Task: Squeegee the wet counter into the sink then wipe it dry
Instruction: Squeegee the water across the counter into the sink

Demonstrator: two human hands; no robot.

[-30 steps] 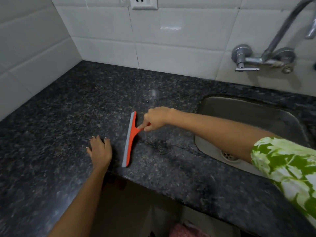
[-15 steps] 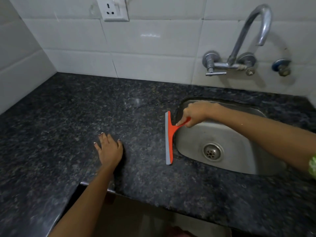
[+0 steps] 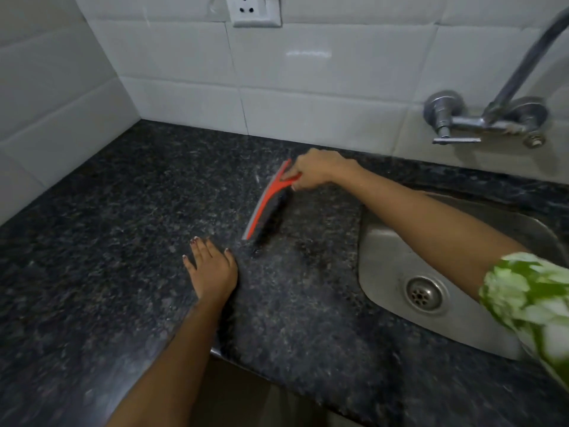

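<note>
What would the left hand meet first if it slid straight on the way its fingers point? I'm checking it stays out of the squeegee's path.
The left hand lies flat on the counter, fingers pointing toward the back wall. Bare granite lies ahead; the squeegee sits just right of that line, though depth is uncertain.

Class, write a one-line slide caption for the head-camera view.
Right hand holds an orange squeegee over the granite counter left of the sink; left hand rests flat.
</note>
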